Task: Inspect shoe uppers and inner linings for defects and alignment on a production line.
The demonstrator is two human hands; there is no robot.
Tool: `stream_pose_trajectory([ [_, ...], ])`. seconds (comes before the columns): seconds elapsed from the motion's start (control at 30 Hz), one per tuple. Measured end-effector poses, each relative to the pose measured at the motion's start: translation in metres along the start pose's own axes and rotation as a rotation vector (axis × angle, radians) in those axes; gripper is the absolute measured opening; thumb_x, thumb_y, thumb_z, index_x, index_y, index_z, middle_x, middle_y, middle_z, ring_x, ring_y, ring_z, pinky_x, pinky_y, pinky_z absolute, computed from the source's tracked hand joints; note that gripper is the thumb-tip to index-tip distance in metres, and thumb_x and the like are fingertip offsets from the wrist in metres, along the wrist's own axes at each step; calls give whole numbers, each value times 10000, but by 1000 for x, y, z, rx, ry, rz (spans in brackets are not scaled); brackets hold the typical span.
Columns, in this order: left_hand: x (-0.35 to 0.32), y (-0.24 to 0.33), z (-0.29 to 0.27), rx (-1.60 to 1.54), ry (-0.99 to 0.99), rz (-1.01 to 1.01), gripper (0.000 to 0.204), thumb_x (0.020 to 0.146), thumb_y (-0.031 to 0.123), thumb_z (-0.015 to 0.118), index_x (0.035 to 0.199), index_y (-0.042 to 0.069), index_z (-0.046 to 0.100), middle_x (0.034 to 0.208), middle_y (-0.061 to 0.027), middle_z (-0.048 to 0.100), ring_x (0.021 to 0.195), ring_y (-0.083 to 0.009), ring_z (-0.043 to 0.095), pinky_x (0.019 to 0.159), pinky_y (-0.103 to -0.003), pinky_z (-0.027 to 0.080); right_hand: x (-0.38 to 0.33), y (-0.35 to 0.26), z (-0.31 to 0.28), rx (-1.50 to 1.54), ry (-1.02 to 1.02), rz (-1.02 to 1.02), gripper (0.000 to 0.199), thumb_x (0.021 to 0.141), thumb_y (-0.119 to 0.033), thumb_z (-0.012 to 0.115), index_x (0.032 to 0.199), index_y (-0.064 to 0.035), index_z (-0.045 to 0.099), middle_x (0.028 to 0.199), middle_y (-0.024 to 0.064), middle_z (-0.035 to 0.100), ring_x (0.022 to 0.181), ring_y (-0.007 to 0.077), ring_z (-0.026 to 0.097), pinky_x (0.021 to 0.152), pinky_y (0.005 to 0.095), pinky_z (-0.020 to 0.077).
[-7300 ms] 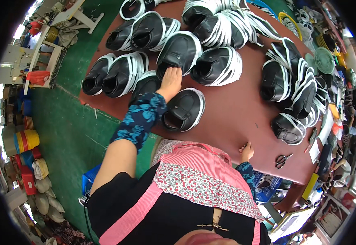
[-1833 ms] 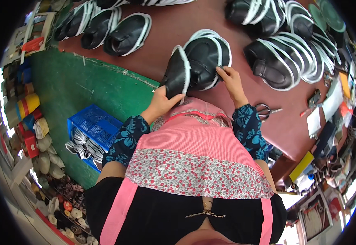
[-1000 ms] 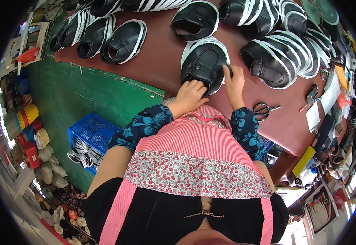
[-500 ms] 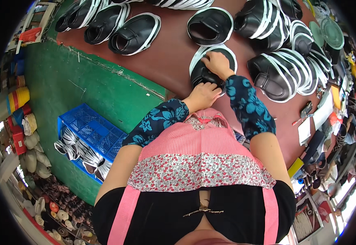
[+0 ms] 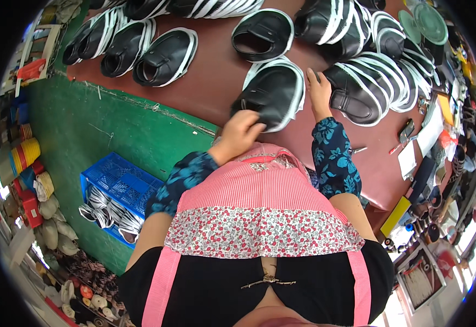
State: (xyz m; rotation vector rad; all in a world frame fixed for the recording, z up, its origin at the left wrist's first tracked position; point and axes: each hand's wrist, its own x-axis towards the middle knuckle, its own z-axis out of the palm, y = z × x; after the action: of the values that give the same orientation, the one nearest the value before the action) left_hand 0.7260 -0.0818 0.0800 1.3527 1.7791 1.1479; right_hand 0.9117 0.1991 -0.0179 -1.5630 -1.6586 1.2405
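On the brown table in front of me lies a black shoe upper (image 5: 273, 90) with a zigzag white edge, its toe pointing away from me. The white rim of another piece shows beneath it. My left hand (image 5: 240, 133) has its fingers curled round the near left end of the upper, by its opening. Just off the upper's right side, my right hand (image 5: 320, 92) is over the table with fingers stretched out and apart, holding nothing I can see. Close to that hand is a row of overlapping black uppers (image 5: 363, 95).
Another black upper (image 5: 262, 35) lies just beyond. More uppers (image 5: 167, 57) sit at the far left. A blue crate (image 5: 121, 177) with black-and-white pieces stands lower left, beyond the green surface (image 5: 129, 122). Small scissors (image 5: 359, 149), papers and a dark key-like object (image 5: 406, 129) lie on the right.
My right hand has left the upper and moved right, its fingers opening out. My left hand has shifted to the upper's near left end. The upper now sits tilted, its toe turned to the right.
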Motion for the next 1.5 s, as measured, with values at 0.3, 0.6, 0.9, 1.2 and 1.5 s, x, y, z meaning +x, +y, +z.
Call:
stream_pose_trajectory([
  [0.3,-54,4,-52,-873,211,-866,393,979,73,823,1349,-27,736,1288,-99,778,1160,-202,735,1069,-372,562,-71,57,-30,516,-237,439,259,1100,-342,734,1027,-95,762,922,-45,671,842,71,643,754,268,566],
  [0.6,-32,2,30,112,-215,-418,548,848,353,956,1181,-46,784,1099,-227,823,1019,-334,813,913,-434,627,-136,-7,-27,486,-191,285,271,1099,-275,742,1079,-6,769,943,13,734,801,90,677,745,249,559],
  [0.9,-47,10,24,127,-137,-293,407,961,264,855,1245,-14,766,1215,-257,769,1132,-451,741,962,-495,595,-137,-38,-17,400,-459,-34,326,1023,-293,809,1112,20,782,943,70,760,873,141,664,805,326,538],
  [1.2,-12,-9,-121,1060,-39,-81,289,995,136,703,1234,21,590,1293,-225,619,1075,-437,666,872,-531,579,-68,48,-42,365,-238,191,253,1083,-224,739,922,-30,713,836,-11,665,760,62,569,706,256,440],
  [1.5,45,-171,-265,978,-86,-169,386,980,54,719,1351,23,617,1389,-172,651,1277,-412,613,1069,-553,492,-68,5,-18,280,-456,72,280,1068,-286,779,976,-23,754,835,-44,636,791,51,541,711,257,421],
])
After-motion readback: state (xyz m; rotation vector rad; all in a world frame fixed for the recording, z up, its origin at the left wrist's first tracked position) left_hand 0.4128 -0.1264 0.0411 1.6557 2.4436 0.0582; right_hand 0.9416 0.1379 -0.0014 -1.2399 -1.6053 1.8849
